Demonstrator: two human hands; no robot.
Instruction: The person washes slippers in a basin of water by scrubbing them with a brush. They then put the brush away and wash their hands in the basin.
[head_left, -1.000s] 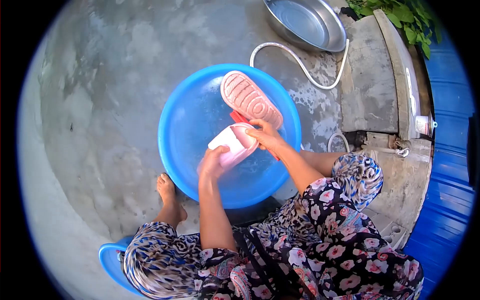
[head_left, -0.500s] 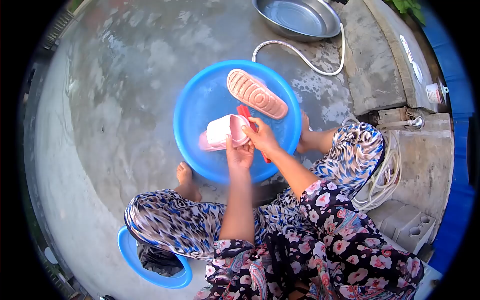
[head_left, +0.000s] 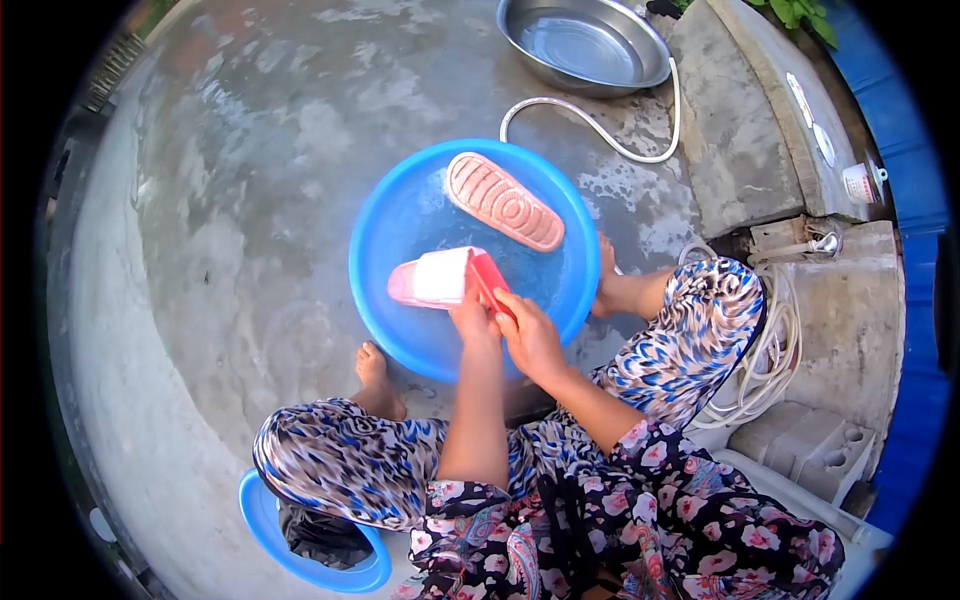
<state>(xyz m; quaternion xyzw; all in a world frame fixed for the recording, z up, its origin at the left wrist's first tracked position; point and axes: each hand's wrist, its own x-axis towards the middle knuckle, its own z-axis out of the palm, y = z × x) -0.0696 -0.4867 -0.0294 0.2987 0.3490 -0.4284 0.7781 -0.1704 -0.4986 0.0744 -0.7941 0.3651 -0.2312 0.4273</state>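
My left hand [head_left: 474,320] is closed around the heel end of a pink slide slipper [head_left: 404,284] with a broad white strap [head_left: 441,276]. It holds the slipper sole-down over the blue basin [head_left: 362,262]. My right hand [head_left: 532,338] grips a long red brush [head_left: 488,276], whose head lies against the slipper's opening behind the strap. Its bristles are hidden. The other pink slipper [head_left: 505,203] lies in the basin's water with its ridged sole facing up.
A metal basin [head_left: 590,45] stands at the back with a white hose [head_left: 590,118] beside it. Coiled hose [head_left: 765,375] and concrete blocks [head_left: 800,445] are on the right. A smaller blue tub [head_left: 262,525] with dark cloth sits at the lower left.
The brush has swung from beside the slipper's heel onto its opening behind the strap. My right hand has moved lower. The slipper in my left hand has turned slightly flatter.
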